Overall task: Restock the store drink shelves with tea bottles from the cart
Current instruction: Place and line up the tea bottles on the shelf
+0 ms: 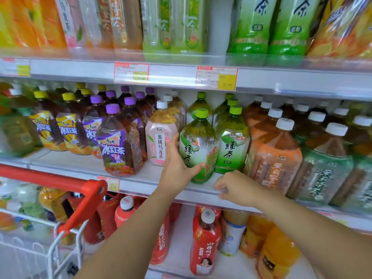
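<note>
Cart handle, red plastic bar [40, 177], far left and near, above a white wire cart basket [54, 248].

Middle shelf, white metal board [80, 164], stocked left to right:
- Dark iced-tea bottles with yellow caps and yellow labels [68, 125], upright, several rows deep.
- Dark tea bottles with purple caps and purple labels [118, 146], just right of those; the front one stands nearest the shelf edge.
- Pale pink-labelled tea bottle with white cap [160, 141], upright.
- Green tea bottle with lime-green cap and green-and-white label [199, 141], at the shelf's front edge, tilted slightly, touching the pink bottle's neighbour side. Left hand [177, 168] grips it low down: thumb lies across the front of the label, fingers pass behind its left side, between it and the pink bottle.
- Second green tea bottle of the same kind [232, 141], upright, just to the right, with more behind.
- Right hand [235, 188], at the shelf's front rail below that bottle; fingers curled downward and blurred; whether they pinch the rail cannot be told.
- Amber tea bottles with orange labels and white caps [275, 158].
- Dark tea bottles with teal-green labels and white caps [326, 168], far right.

Price tag, red-bordered with yellow panel [216, 78], on the upper shelf's edge.

Lower shelf: red-labelled juice bottle with white cap [205, 244]; orange drink bottles [275, 254] to its right.
</note>
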Demonstrator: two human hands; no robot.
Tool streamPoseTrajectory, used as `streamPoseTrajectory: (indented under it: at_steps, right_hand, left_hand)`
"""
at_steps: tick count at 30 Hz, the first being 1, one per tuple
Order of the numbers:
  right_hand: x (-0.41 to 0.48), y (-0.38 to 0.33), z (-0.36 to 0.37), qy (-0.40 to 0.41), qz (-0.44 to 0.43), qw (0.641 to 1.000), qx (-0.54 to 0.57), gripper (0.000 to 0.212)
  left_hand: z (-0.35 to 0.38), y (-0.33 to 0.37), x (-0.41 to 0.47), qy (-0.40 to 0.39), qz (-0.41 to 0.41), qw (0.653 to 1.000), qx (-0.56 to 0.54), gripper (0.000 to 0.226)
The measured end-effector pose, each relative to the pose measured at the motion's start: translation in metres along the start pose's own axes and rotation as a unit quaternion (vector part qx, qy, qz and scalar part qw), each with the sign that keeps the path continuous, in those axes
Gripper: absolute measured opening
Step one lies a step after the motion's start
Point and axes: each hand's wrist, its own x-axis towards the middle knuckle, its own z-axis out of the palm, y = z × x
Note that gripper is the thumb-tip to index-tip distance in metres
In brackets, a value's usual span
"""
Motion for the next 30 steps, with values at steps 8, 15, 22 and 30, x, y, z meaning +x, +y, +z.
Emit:
streamPoseTrajectory:
  at_steps: [8,15,22,30]
  right_hand:
    - [0.004,0.006,-0.003,-0.002,-0.028,1.000,0.007,0.033]
    - [0.008,0.009,-0.003,0.038,-0.028,0.999,-0.002,0.031]
    - [0.005,0.007,0.000,0.037,-0.034,0.999,-0.006,0.028]
    - [0.008,0.013,0.006,0.057,-0.031,0.998,-0.021,0.034]
  left_hand:
    - [0.013,0.004,0.004,0.074,-0.016,0.990,0.115,0.096]
    - [-0.009,0.039,0.046,0.074,0.095,0.980,0.159,0.094]
    - [-0.028,0.049,0.076,-0.167,0.046,0.966,0.193,0.113]
    - [-0.009,0.053,0.038,-0.039,0.058,0.977,0.203,0.116]
